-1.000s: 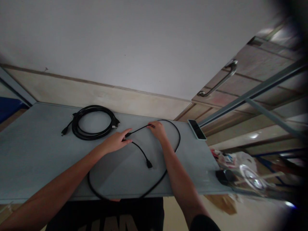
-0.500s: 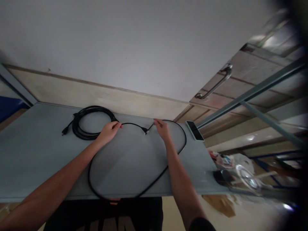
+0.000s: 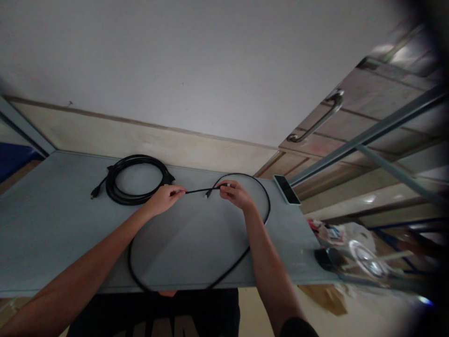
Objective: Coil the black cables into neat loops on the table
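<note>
A thin black cable (image 3: 202, 190) runs taut between my two hands over the grey table. My left hand (image 3: 165, 198) pinches it on the left side. At its other end, my right hand (image 3: 235, 194) is closed on the plug (image 3: 223, 186). Another cable end with a small connector (image 3: 207, 193) lies on the table just left of my right hand. The cable's wide loop (image 3: 269, 201) passes under my right forearm and over the table's front edge. Beside my left hand rests a coiled black cable (image 3: 112, 187), with a connector (image 3: 95, 191) sticking out at its left.
A phone (image 3: 287, 189) lies at the right end of the grey table (image 3: 52, 224). A wall stands directly behind. Past the right edge are a metal rail (image 3: 351, 149), a door handle (image 3: 319, 121) and a dark cup (image 3: 328, 258) among blurred items.
My right hand has let go of the thin cable further right and taken the plug. My left hand has shifted slightly right. The cable between them is now straighter.
</note>
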Demonstrator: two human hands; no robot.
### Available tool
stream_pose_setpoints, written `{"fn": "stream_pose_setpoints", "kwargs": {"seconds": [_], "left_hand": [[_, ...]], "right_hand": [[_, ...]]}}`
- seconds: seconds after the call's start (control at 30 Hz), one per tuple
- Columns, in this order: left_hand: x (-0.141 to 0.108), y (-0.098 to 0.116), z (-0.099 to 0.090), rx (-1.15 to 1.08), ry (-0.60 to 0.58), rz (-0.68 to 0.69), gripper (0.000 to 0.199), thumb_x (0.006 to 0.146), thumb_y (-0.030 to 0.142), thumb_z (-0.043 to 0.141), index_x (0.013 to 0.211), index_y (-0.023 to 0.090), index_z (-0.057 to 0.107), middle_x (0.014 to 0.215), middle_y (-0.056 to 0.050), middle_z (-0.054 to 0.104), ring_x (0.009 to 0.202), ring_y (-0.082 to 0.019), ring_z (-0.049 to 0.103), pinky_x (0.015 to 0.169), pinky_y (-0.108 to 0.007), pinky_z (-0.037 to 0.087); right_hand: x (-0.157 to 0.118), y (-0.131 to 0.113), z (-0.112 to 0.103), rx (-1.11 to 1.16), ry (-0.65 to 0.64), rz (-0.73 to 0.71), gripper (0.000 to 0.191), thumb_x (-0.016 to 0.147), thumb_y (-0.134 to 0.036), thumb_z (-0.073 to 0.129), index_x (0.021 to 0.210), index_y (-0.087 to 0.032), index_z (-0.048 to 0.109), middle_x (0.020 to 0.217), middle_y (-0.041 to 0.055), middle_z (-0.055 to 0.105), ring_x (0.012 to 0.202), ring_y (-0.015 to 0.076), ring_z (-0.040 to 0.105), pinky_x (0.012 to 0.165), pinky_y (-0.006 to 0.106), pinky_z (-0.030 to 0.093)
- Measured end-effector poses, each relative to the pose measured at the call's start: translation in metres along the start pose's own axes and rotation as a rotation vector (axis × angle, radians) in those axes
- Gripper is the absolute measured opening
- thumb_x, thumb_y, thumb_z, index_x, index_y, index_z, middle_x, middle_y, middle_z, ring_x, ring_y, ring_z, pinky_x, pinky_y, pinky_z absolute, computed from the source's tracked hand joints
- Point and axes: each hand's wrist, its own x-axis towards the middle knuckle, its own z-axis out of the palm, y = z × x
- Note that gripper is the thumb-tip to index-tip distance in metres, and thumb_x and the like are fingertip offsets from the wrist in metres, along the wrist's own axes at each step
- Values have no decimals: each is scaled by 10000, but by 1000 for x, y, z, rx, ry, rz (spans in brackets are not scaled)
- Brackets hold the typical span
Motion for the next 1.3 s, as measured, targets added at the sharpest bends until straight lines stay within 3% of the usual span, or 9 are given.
{"fn": "stream_pose_setpoints", "kwargs": {"seconds": [0.13, 0.2, 0.37, 0.5, 0.67, 0.8, 0.9, 1.1, 1.3], "left_hand": [[-3, 0, 2, -39, -326, 42, 344, 921, 418, 532, 1021, 176, 756, 1032, -92, 762, 946, -224, 682, 848, -311, 493], [-4, 2, 3, -59, -420, 52, 349, 919, 418, 537, 1022, 167, 757, 1013, -93, 762, 931, -218, 680, 834, -298, 490], [0, 2, 2, -97, -134, -50, 419, 919, 478, 520, 1046, 142, 737, 939, -94, 726, 836, -203, 638, 719, -276, 477], [0, -3, -1, -322, -129, -208, 479, 886, 542, 556, 1101, 139, 698, 634, 14, 512, 504, -111, 440, 451, -224, 323], [0, 1, -5, -638, 5, -367, 402, 871, 467, 606, 1023, 98, 654, 627, 64, 367, 443, -44, 265, 411, -185, 199], [1, 6, -5, -759, 45, -361, 319, 838, 395, 662, 932, 90, 651, 637, 52, 391, 449, -27, 273, 408, -164, 190], [2, 5, -4, -795, 114, -334, 293, 832, 386, 670, 922, 107, 643, 631, 44, 420, 444, -32, 311, 395, -153, 206], [4, -2, -2, -818, 230, -348, 307, 863, 443, 635, 996, 168, 603, 589, 50, 459, 392, -55, 374, 357, -156, 220], [4, 1, 2, -843, 241, -332, 312, 862, 435, 650, 1009, 162, 616, 551, 72, 421, 359, -36, 308, 356, -162, 194]], "right_hand": [[-11, -4, -10, 16, -281, 232, 304, 697, -355, 785, 836, -100, 697, 483, -59, 423, 425, 59, 322, 424, 218, 185], [-12, -5, -10, -21, -325, 274, 308, 708, -361, 773, 834, -90, 697, 483, -49, 454, 416, 63, 350, 410, 210, 187], [-6, -5, 2, -154, -171, 123, 311, 759, -361, 753, 908, -90, 730, 545, -26, 521, 459, 69, 398, 429, 210, 240], [1, -3, -4, -39, 152, -93, 261, 742, -358, 766, 841, -118, 740, 559, -32, 489, 483, 64, 375, 443, 215, 259], [2, -2, -43, 170, 752, -486, 245, 719, -368, 782, 824, -154, 725, 600, -36, 490, 496, 51, 376, 444, 203, 296], [2, 0, -57, 211, 898, -557, 256, 722, -387, 774, 824, -162, 710, 619, -40, 493, 491, 46, 388, 448, 201, 315], [1, 1, -50, 129, 805, -440, 263, 739, -405, 750, 832, -161, 720, 626, -24, 536, 515, 69, 442, 465, 214, 345], [-6, -4, -23, -224, 260, -123, 316, 826, -450, 684, 788, -141, 739, 683, 40, 653, 622, 127, 576, 589, 256, 455], [-8, -9, 1, -99, -35, 17, 332, 758, -385, 780, 968, -131, 737, 580, -33, 541, 482, 73, 438, 463, 203, 347]]}}
